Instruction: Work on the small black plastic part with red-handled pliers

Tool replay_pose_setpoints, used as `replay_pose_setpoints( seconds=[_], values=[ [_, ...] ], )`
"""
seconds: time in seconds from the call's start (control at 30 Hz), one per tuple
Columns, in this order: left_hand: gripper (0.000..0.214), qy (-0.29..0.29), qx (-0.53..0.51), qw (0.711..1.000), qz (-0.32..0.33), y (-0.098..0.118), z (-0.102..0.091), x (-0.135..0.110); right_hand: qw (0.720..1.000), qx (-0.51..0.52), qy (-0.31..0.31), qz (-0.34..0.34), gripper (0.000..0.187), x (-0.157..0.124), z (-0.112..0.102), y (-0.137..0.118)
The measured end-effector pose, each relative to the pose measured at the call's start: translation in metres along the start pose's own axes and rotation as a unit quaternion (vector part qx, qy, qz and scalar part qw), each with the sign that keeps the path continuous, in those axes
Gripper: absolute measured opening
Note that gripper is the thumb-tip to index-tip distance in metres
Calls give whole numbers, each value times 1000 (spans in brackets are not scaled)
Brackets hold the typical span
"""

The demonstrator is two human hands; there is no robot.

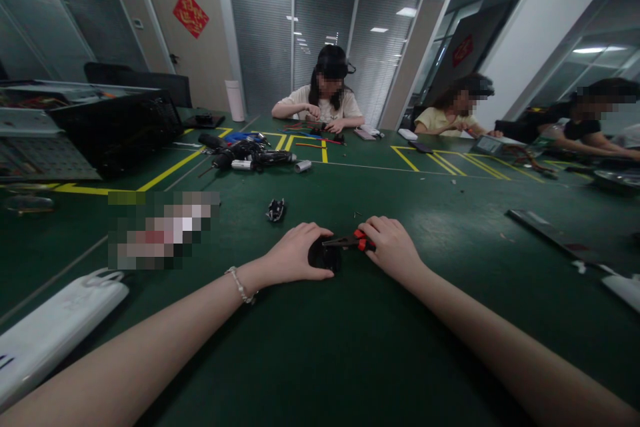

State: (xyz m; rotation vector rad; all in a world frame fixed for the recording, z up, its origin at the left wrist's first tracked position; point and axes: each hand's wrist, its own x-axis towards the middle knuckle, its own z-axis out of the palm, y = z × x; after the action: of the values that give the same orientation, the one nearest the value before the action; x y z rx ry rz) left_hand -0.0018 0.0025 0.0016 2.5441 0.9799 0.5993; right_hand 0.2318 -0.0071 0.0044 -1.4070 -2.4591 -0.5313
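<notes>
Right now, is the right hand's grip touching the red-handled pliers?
Touching. The head view shows the right hand's grip closed around the handle end of the red-handled pliers.

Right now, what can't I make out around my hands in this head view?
All in the head view:
Left side of the black part: covered by the left hand.
Most of the handles of the needle-nose pliers: covered by the right hand.
What the plier tips grip, if anything: too small and dark.
Tiny bits beyond the hands: too small to identify.
Near end of the long white object: cut off by the left edge.
</notes>
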Motion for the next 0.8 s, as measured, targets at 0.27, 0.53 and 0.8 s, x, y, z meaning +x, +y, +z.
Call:
replay_pose_setpoints(
  seconds=[0.27,0.53,0.8],
  values=[
    [61,-1,1,1000,-1,2,-1,0,1000,-1,9,-11,30,2,0,-2],
    [62,-1,-1,1000,-2,2,-2,0,1000,-9,2,-16,31,2,-3,-2],
    [62,0,-3,1000,-1,1,-1,0,1000,-3,-5,-6,32,1,-3,3]
  ],
)
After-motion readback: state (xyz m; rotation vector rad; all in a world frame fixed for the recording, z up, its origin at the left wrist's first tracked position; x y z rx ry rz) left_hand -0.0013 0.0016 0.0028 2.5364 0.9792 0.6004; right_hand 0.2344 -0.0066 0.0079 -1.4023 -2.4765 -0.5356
